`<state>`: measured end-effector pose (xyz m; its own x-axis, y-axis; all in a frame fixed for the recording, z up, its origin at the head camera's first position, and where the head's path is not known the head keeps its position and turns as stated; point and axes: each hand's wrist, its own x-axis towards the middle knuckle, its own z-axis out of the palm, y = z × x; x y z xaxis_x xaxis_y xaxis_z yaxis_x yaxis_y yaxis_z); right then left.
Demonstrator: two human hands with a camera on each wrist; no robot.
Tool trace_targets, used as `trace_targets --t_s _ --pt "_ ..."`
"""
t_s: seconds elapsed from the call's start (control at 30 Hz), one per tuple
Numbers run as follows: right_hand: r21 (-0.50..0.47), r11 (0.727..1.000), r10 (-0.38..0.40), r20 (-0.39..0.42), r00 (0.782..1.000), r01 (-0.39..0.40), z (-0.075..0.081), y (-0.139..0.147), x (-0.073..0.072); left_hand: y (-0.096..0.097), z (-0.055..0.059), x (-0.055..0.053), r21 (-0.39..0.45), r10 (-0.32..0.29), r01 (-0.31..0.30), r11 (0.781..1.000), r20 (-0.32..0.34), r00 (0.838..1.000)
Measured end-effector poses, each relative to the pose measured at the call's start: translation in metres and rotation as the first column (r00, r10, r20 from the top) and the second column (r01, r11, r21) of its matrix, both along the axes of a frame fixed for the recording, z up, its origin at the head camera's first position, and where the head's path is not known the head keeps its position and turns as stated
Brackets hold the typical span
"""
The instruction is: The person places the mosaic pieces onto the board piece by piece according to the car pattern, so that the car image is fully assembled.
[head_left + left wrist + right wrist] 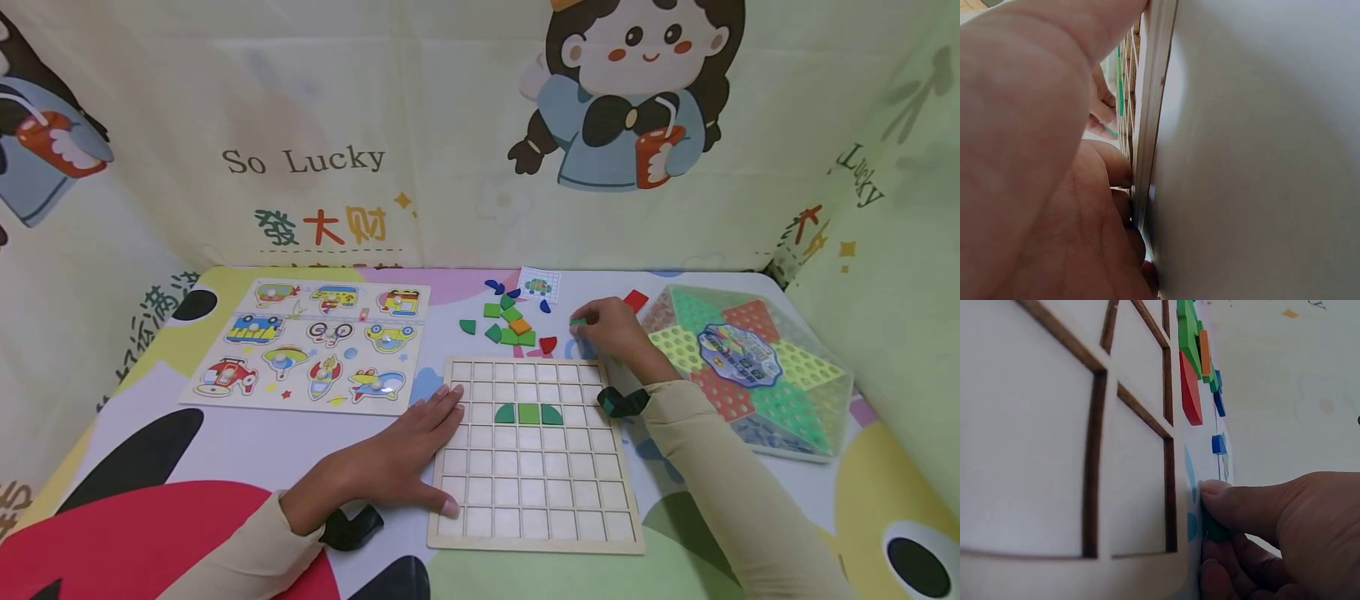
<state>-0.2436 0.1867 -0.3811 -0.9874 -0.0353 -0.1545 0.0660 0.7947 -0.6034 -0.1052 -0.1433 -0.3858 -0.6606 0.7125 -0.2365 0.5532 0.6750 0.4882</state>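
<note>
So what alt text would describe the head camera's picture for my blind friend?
A person's right hand pinches a green piece while the left hand rests on the edge of a wooden grid board with three green shapes in a row. Beyond it lie colored pieces, between a vehicle-picture board and a patterned box.

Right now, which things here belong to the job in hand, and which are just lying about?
Apparently for the job:
wooden grid board
green piece in the right hand
loose coloured pieces
picture card

Apparently lying about:
vehicle puzzle board
patterned box

Smooth wooden grid board, glossy plastic box, matt cloth sleeve
</note>
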Motion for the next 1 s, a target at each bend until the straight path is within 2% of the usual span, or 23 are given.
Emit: trace_targets --t_s 0.2,0.33,0.6,0.8,1.0 --pt "-0.004 1.0 0.027 -0.033 0.999 -0.027 0.001 0.001 0.002 -0.001 0.0 0.0 -0.002 0.0 0.0 1.0 0.003 1.0" --pt "-0.032 0.998 0.053 -0.071 0.996 -0.055 0.0 0.004 0.004 -0.001 0.001 0.0 -0.002 0.001 -0.001 1.0 0.006 1.0" --pt "-0.106 0.992 0.052 -0.083 0.995 -0.06 -0.001 0.004 0.011 0.0 0.003 0.001 0.007 0.003 -0.003 1.0 0.01 1.0" --pt "-0.105 0.982 0.146 -0.106 0.984 -0.157 0.0 0.0 0.016 -0.001 0.003 0.001 0.012 0.004 -0.005 1.0 0.013 1.0" --pt "-0.103 0.972 0.199 -0.126 0.972 -0.212 0.004 -0.007 0.022 -0.001 0.002 0.001 0.015 0.012 -0.012 1.0 0.015 1.0"
